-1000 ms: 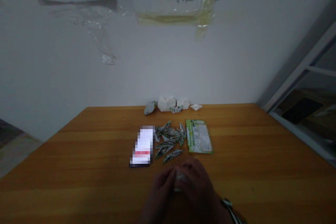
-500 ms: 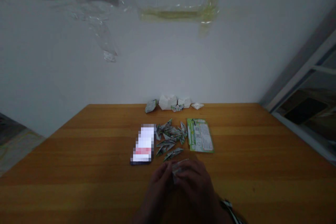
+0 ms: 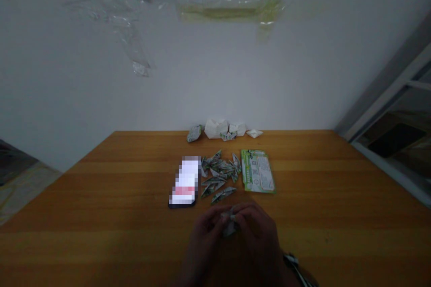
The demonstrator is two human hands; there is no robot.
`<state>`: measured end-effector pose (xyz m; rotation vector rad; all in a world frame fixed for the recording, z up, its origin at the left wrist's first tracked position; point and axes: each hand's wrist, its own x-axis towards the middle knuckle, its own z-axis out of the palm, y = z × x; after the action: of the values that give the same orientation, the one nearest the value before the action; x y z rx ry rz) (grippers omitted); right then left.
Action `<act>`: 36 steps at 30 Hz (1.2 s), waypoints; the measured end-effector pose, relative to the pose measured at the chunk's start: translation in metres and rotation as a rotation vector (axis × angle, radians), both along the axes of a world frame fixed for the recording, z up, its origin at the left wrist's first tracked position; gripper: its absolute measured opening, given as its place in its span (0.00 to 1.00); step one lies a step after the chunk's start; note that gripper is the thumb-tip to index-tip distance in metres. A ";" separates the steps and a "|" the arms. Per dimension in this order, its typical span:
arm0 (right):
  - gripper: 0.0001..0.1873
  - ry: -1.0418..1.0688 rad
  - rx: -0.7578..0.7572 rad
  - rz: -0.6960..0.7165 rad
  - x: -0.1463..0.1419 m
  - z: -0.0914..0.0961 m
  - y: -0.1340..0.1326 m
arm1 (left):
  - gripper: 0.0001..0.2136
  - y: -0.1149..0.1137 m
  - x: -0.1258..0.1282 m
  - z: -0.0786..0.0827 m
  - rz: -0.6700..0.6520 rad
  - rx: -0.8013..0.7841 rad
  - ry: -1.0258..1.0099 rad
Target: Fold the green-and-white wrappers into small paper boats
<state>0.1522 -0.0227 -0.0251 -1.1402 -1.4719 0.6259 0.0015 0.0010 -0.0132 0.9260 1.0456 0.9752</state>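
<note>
Close to me above the table, my left hand [image 3: 209,228] and my right hand [image 3: 255,224] meet around a small piece of folded paper [image 3: 229,228]. Thumbs and fingertips of both hands pinch it from either side. Its lower part shows below the thumbs, while the fingers cover the rest. Just beyond the hands lies a folded paper strip [image 3: 224,194] with printed patterns. Behind that is a loose heap of similar folded paper pieces [image 3: 224,169]. The picture is dim, so the exact folds are hard to make out.
A phone [image 3: 186,181] with a blurred screen lies left of the heap. On the right rests a stack of green-and-white printed sheets [image 3: 258,171]. White crumpled paper [image 3: 216,129] and other folded papers line the table's [image 3: 134,215] back edge by the wall [image 3: 215,71].
Both hands have shifted their fingers on the paper, and more of it now hangs below the thumbs. The view has tilted slightly down.
</note>
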 end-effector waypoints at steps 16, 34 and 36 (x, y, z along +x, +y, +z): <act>0.08 -0.044 -0.018 -0.143 -0.012 0.000 -0.003 | 0.14 -0.004 0.002 -0.010 0.071 -0.077 -0.051; 0.09 0.067 -0.094 -0.160 -0.010 -0.001 -0.002 | 0.13 -0.005 0.003 0.000 0.082 -0.037 0.071; 0.09 0.078 -0.097 -0.166 -0.012 0.000 -0.002 | 0.14 -0.005 0.002 -0.002 0.098 -0.034 0.074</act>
<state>0.1404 -0.0249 -0.0252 -1.2845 -1.2775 0.6237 0.0040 -0.0037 -0.0152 0.8952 1.1756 1.0081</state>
